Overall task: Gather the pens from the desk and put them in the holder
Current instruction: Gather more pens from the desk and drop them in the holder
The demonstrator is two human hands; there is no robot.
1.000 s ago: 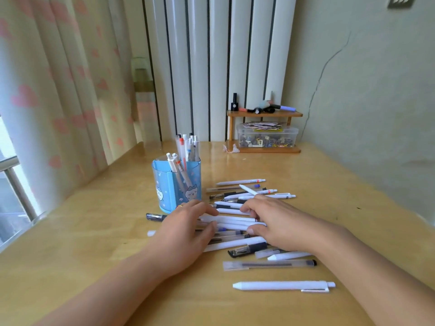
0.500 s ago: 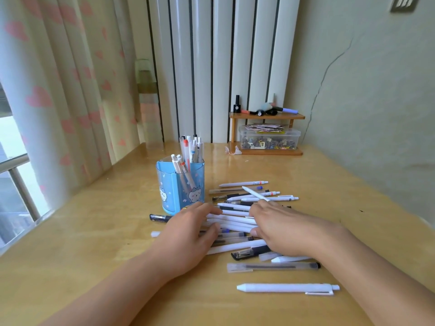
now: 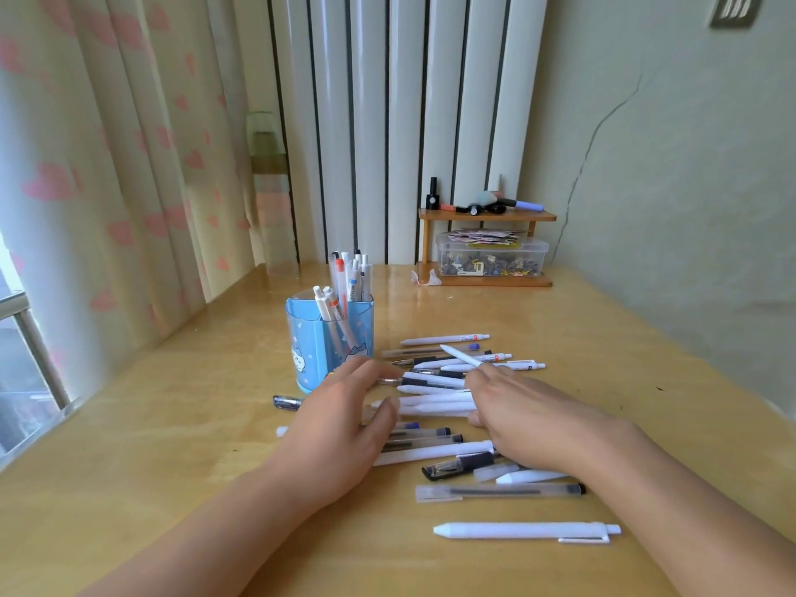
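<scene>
Since a moment ago both hands have closed nearer each other over the scattered pens (image 3: 435,405), and a white pen (image 3: 460,355) now tilts up from the right hand (image 3: 521,415), whose fingers curl around the bunched white barrels. The blue holder (image 3: 327,338), just left of the pile on the desk (image 3: 172,424), already stands several pens upright. The left hand (image 3: 340,428) lies flat with straight fingers on the pens' left ends, and more pens lie nearer the person.
</scene>
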